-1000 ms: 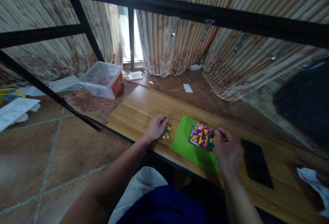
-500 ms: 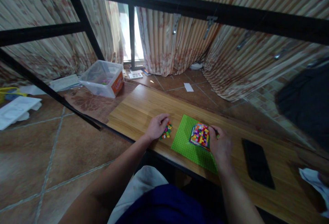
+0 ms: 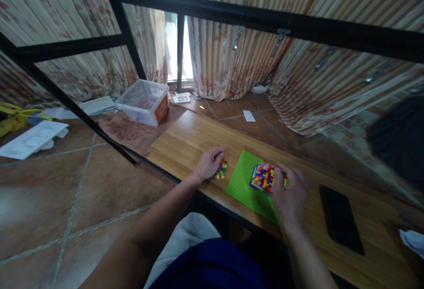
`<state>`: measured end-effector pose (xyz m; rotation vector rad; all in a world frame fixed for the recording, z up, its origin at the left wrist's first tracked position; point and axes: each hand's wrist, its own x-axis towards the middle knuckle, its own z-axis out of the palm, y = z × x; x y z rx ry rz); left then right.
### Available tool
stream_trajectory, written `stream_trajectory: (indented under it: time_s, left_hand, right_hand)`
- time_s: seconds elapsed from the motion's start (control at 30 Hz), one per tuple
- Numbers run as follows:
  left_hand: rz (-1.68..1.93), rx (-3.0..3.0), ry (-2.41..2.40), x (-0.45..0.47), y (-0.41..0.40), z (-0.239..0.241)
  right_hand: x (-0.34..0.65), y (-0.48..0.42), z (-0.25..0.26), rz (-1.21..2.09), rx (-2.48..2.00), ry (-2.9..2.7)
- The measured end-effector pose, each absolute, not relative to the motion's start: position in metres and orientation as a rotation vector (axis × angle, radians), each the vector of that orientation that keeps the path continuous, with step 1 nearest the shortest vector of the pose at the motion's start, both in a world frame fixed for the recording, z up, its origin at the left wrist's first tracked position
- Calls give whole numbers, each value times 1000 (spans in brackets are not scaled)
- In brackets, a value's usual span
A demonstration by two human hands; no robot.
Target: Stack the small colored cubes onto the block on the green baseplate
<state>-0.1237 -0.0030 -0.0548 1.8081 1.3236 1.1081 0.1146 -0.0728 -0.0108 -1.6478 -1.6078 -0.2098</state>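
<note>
On the wooden table, my left hand rests at a small pile of loose toy bricks in mixed colours. Its fingers are curled with the thumb close to them; whatever they may hold is hidden. To the right lies a green studded baseplate. A many-coloured block of small toy bricks sits on it, with blue and white showing along its left edge. My right hand is at the block's right side, blurred by motion, and covers that end. Some yellow and green bits show between its thumb and fingers.
A black phone-like slab lies right of the baseplate, with white crumpled paper at the far right. Beyond the table's left end stands a clear plastic bin on the floor. A black metal frame crosses in front of curtains.
The whole view has shifted slightly, so things appear farther right. My right hand has eased away from the block's top and is more blurred. The left hand stays at the brick pile.
</note>
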Motion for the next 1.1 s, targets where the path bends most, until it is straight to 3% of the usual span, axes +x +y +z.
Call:
stream_trajectory:
  time_s: [0.17,0.43,0.7,1.1]
  left_hand:
    - [1117,1825,1313,-124,-3,-53]
    - [1136,1825,1315,-123,-1,-57]
    - [1133,1813,1323,-124,-3,-56]
    - [1089,1809,1346,-124,-3,-54]
  right_hand:
    - [57,-88,-9,5,-1433,-1967]
    - [13,-81,-38,175,-1570,-2160]
    - [7,-76,-47,243,-1630,-2152]
    - [65,-101,-9,286,-1570,-1680]
